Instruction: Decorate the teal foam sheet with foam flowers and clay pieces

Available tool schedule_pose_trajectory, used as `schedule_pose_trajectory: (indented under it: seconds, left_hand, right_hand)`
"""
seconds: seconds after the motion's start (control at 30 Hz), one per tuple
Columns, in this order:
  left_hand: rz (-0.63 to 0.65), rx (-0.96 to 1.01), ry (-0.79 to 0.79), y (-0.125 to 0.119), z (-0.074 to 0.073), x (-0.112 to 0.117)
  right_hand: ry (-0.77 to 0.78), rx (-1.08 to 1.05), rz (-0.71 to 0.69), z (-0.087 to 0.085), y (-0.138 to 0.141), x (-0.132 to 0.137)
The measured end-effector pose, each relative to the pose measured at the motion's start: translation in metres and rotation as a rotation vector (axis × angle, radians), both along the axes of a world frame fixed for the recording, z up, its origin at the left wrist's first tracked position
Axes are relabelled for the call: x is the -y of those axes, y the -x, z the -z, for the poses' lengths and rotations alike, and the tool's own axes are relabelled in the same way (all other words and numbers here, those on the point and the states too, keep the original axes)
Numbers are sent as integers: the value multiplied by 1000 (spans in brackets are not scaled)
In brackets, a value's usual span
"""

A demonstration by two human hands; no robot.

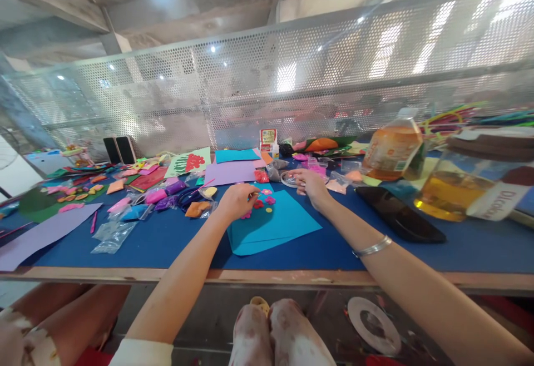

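My left hand [238,202] hovers over the left edge of a blue sheet of paper [283,224], its fingers pinched together. What they hold, if anything, is too small to make out. On the sheet lie small clay flowers in pink and red, such as a red flower [258,204], and a yellow-green dot [269,210]. Beyond the sheet's far right edge, my right hand [311,187] has its bent fingers at the rim of a roll of clear tape [287,180]; they appear to grip it. Part of the roll is hidden behind the fingers.
Bagged coloured clay [167,203] and a lilac sheet [50,232] lie leftward. A black phone [398,213], an amber bottle [392,146] and a jar of yellow liquid [454,182] stand or lie rightward. A perforated metal screen [242,85] backs the table. Another person's legs [70,321] show lower left.
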State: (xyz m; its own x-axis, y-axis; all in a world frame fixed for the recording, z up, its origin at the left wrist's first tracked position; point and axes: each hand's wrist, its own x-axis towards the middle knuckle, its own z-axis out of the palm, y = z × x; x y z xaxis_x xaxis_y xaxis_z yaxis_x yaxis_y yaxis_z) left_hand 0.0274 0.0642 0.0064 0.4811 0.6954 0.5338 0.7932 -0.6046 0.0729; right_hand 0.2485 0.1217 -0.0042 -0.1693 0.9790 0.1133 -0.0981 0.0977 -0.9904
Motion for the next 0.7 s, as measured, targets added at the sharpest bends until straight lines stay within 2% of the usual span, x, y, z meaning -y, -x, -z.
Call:
schedule_pose_trajectory:
  seconds: [0.1, 0.5, 0.7]
  left_hand:
    - [-9, -10, 25, -1, -2, 2]
    - [-15, -56, 9, 0, -1, 1]
    - [-11, 7, 29, 0, 0, 0]
  right_hand:
    - [16, -63, 75, -2, 3, 8]
    - [42, 28, -98, -3, 8, 14]
    - [-18, 36, -46, -7, 9, 20]
